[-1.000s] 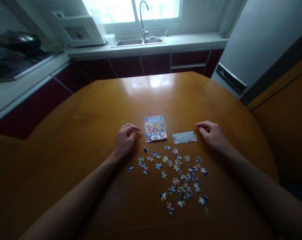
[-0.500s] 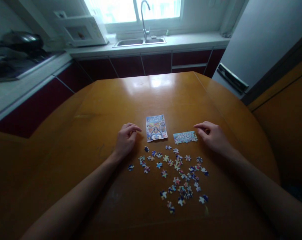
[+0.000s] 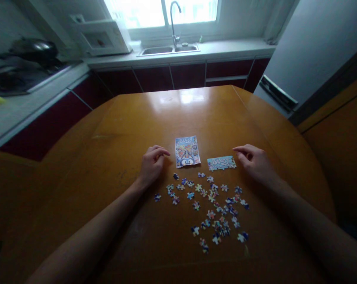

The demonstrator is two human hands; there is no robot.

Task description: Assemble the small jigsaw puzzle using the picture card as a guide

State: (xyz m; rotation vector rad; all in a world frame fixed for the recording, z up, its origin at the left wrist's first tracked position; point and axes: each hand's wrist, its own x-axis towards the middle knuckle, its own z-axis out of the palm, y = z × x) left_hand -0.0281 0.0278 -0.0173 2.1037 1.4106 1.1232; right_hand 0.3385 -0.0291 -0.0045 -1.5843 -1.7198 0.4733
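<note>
My left hand point(image 3: 153, 162) rests on the table, left of a small picture sheet point(image 3: 187, 151). Its index finger points toward the sheet and the other fingers curl loosely, with nothing in them. Just right of a joined strip of jigsaw puzzle point(image 3: 221, 163) lies my right hand point(image 3: 253, 159), thumb and index finger apart and no piece held. The strip has a straight upper edge and tabs along its lower edge. Many loose puzzle pieces point(image 3: 211, 193) are scattered nearer to me, some overlapping, several showing blue, white and yellow patches.
The oval wooden table point(image 3: 154, 118) reaches to a counter with a double sink point(image 3: 157, 50) and tap. A microwave point(image 3: 103, 39) stands at the back left, a pan point(image 3: 36, 49) on the stove at far left. A fridge point(image 3: 308, 51) is at the right.
The whole view has shifted slightly to the right in the picture. Both hands, the sheet, the strip and the loose pieces keep their places on the table.
</note>
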